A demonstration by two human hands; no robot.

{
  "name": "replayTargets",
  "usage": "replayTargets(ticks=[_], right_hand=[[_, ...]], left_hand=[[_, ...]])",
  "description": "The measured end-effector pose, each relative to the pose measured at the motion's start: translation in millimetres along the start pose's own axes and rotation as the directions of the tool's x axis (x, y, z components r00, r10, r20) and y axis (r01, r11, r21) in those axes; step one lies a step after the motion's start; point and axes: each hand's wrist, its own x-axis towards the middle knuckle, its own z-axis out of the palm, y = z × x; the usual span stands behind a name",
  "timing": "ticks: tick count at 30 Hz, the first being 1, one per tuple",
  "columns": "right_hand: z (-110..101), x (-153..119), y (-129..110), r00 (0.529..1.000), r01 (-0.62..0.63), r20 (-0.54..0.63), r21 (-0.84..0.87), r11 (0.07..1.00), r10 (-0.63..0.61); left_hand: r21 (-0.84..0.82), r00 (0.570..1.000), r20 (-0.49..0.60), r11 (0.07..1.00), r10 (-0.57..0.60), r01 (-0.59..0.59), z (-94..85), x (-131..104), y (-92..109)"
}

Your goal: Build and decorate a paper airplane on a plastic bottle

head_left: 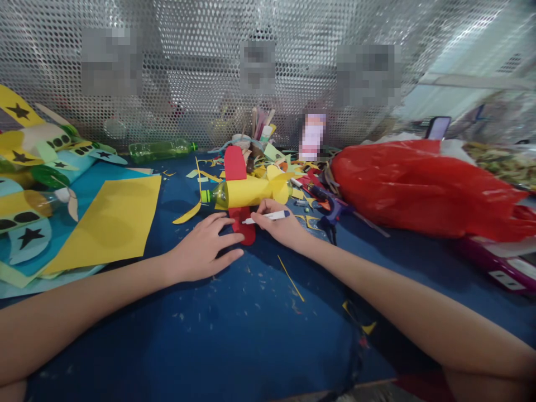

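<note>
Has a bottle plane (247, 191) lying across the middle of the blue table (226, 340), green-capped nose to the left, with the near red wing (248, 237) pointing back toward the body, probably to bring that surface within easy reach. Rests the left hand (207, 245) palm down at the wing's left edge, fingers spread, with fingertips over the red and thumb apart below, likely to steady a light, roundish body against rolling. Pinches a white marker (272, 216) between thumb and fingers of the right hand (285, 226), close to the writing end, presumably for fine control; aims the tip at the wing, but cannot tell whether touching or just above. Has the far red wing (235, 163) free of both hands, beyond the yellow wrapping.

Leaves bare table in front of the forearms, apart from a thin yellow strip (291, 279), perhaps for elbow room. Has a yellow sheet (121, 218) at the left, near other planes (31, 204) with black stars, possibly handy as patterns. Has paper scraps (272, 156) heaped behind, a glue gun (333, 209) just right of the work, and a red bag (397, 190) farther right, seemingly out of the pen's way
</note>
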Motion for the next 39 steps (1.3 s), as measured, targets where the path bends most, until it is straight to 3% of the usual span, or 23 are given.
replayTargets(ticks=[10,24,30,36,39], right_hand=[[-1.5,0.1,0.2,0.993,-0.042,0.117,0.111,0.993,0.029],[0.0,0.2,4.1,1.000,0.010,0.026,-0.003,1.000,-0.010],[0.5,0.2,4.0,0.994,0.000,0.113,0.066,0.998,-0.008],[-1.8,-2.5,1.0,0.998,0.057,-0.021,0.134,0.989,-0.055],[-5.0,-3.2,-2.7,0.999,-0.001,-0.043,0.253,0.967,0.013]], left_hand=[[0.025,1.000,-0.002,1.000,0.003,-0.003,1.6,-0.2,-0.8],[0.017,1.000,0.009,1.000,0.001,-0.001,1.8,0.4,-0.4],[0.028,1.000,-0.002,1.000,0.015,-0.014,2.8,0.3,-1.1],[0.008,1.000,0.000,1.000,0.008,-0.008,1.9,-0.1,-1.4],[-0.002,1.000,-0.001,1.000,0.010,-0.010,1.6,-0.4,-1.5]])
